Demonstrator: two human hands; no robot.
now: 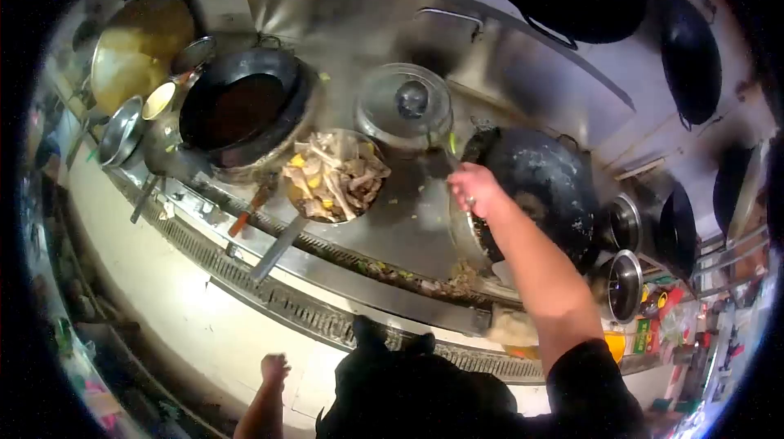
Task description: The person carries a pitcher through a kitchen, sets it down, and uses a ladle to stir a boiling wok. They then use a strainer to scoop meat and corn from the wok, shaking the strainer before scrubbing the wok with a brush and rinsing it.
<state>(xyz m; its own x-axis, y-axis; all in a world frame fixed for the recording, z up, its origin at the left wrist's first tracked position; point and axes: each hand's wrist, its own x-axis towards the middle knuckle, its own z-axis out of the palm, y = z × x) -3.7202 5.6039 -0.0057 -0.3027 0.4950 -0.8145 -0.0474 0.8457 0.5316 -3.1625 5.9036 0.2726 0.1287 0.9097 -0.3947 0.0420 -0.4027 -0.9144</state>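
My right hand point(478, 190) is closed round the handle of a ladle, whose round dark bowl point(412, 100) sits in a metal pot of clear liquid point(371, 124). Just right of this hand is a large blackened wok point(543, 186) with whitish residue inside. My left hand point(275, 369) hangs low over the floor, away from the stove, fingers curled with nothing visible in them. Between the pot and the stove's front edge stands a long-handled pan of bony meat pieces point(339, 173) with yellow bits. Its handle point(278, 251) points toward my left side.
A big dark wok point(241, 108) stands at the left of the steel stove top point(408, 231), beside a large round yellowish pan point(143, 51). Two metal bowls point(625, 284) lie at the right. Dark woks point(690, 55) hang on the wall. A drain grate point(269, 300) runs along the front.
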